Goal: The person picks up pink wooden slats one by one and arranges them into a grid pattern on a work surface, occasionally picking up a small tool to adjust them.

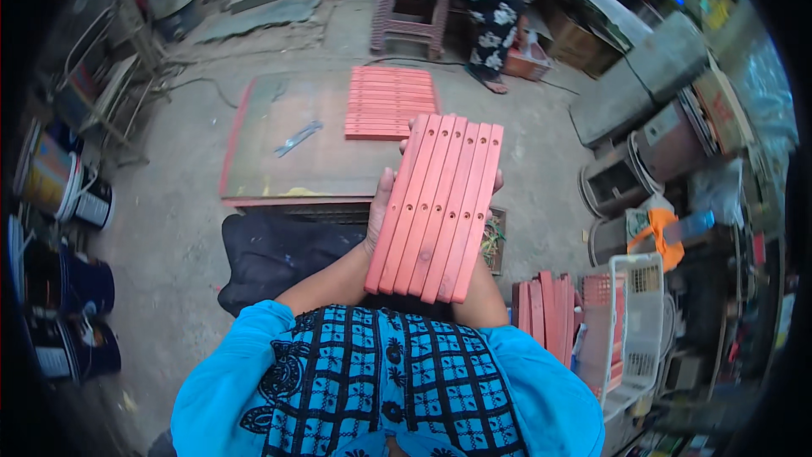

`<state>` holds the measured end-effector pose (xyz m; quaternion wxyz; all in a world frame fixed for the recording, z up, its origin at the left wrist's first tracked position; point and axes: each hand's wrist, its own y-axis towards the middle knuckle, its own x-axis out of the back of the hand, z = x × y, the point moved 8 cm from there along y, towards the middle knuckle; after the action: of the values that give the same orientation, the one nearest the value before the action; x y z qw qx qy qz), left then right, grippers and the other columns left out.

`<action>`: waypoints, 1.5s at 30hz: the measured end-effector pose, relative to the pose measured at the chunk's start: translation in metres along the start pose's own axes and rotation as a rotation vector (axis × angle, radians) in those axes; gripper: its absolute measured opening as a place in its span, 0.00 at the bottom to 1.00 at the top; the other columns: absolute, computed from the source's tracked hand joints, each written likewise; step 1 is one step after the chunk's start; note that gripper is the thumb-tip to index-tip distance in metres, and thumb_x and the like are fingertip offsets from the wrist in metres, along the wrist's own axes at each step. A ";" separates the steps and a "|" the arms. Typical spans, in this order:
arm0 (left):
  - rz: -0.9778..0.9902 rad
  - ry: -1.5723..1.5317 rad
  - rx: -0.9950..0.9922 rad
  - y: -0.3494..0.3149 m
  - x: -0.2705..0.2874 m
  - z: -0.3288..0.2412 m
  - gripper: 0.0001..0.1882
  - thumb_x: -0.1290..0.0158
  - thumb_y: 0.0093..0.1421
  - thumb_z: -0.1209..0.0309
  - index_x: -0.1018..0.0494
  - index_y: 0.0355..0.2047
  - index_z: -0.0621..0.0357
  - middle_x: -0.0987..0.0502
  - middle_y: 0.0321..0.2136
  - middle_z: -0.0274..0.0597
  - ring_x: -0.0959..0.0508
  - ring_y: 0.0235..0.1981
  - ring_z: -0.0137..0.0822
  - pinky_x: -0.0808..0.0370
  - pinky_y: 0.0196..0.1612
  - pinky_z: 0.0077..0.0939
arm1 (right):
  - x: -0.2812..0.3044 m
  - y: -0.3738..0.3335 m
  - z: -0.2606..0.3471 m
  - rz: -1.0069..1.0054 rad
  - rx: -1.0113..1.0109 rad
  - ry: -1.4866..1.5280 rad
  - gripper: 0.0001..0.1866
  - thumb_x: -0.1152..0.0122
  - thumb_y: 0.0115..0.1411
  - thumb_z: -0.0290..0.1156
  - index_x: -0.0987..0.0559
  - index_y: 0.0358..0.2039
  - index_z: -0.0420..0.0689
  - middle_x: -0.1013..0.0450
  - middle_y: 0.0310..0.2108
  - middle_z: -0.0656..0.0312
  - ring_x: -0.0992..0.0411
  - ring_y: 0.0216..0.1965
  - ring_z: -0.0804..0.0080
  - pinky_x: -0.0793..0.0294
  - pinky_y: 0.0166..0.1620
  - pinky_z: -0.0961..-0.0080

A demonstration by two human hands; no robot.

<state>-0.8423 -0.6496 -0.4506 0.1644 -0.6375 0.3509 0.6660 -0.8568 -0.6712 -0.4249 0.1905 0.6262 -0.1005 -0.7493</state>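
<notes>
Between my two hands is a row of several red-painted wooden slats (433, 220), side by side and tilted, with drilled holes at the far end and across the middle. My left hand (381, 206) grips their left edge, the thumb showing beside it. Only fingertips of my right hand (498, 178) show at the right edge; the rest is behind the slats. Past them, a stack of similar red slats (391, 101) lies on a low glass-topped table (279, 156). A small grey metal tool (299, 139), its kind unclear, rests on that table.
More red slats (550, 313) stand beside a white plastic basket (636, 322) at right. A dark cloth (283, 250) lies before the table. Paint buckets (55, 182) line the left. Another person's patterned trouser leg (492, 25) is near a plastic stool (409, 4) at the back.
</notes>
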 end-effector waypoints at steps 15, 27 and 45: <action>-0.244 0.064 -0.209 -0.074 0.093 -0.097 0.41 0.49 0.47 0.48 0.45 0.54 0.62 0.37 0.50 0.53 0.36 0.51 0.45 0.39 0.54 0.39 | 0.112 0.008 -0.029 -0.432 -0.184 -0.752 0.39 0.43 0.50 0.31 0.52 0.59 0.42 0.49 0.55 0.48 0.31 0.40 0.71 0.26 0.33 0.82; -0.385 0.201 -0.344 -0.080 0.120 -0.105 0.37 0.54 0.50 0.49 0.47 0.55 0.59 0.38 0.51 0.50 0.36 0.51 0.45 0.40 0.55 0.40 | 0.100 -0.009 -0.083 -0.158 -0.674 -2.110 0.59 0.34 0.33 0.54 0.53 0.58 0.36 0.51 0.53 0.35 0.50 0.56 0.43 0.47 0.56 0.61; -0.528 0.227 -0.029 -0.033 0.187 -0.080 0.33 0.61 0.53 0.54 0.49 0.56 0.59 0.40 0.53 0.47 0.38 0.53 0.44 0.42 0.55 0.41 | 0.186 0.025 -0.033 0.022 -0.948 -2.345 0.57 0.36 0.25 0.47 0.49 0.59 0.51 0.49 0.53 0.37 0.48 0.55 0.44 0.44 0.55 0.63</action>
<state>-0.7864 -0.7233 -0.6349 0.2825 -0.7794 0.1794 0.5296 -0.8474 -0.7679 -0.5889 0.1986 -0.5429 0.0640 -0.8135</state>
